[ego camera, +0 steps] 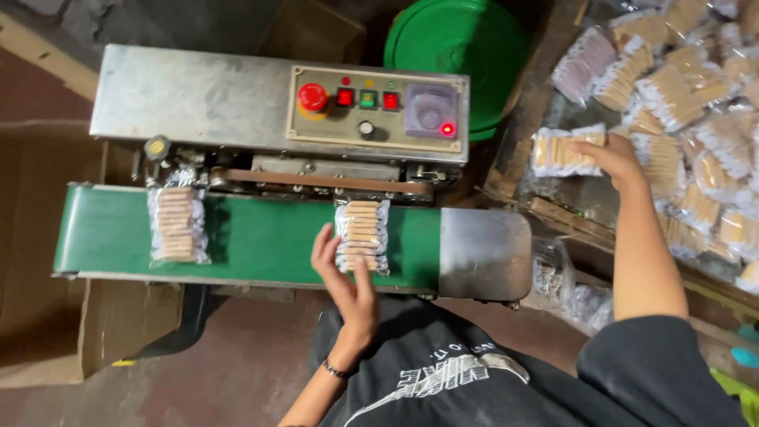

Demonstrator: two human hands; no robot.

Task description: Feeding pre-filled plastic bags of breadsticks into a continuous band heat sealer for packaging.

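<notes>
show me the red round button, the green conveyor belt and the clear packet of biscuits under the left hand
red round button [312,96], head view, on its cap
green conveyor belt [269,237], head view, bare middle stretch
clear packet of biscuits [362,231], head view, packet's centre, beside the left hand [344,277]

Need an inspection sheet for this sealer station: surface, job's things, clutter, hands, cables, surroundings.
Surface: green conveyor belt of a steel band sealer; bare metal plate at its right end.
Job's things: two clear biscuit packs lie on the belt, left pack and middle pack; a third pack is in hand.
Clutter: pile of filled packs at right.
Hands: left hand touches the middle pack; right hand grips the third pack.
Cables: nothing seen.
Surroundings: green lid, cardboard, reddish floor.
</notes>
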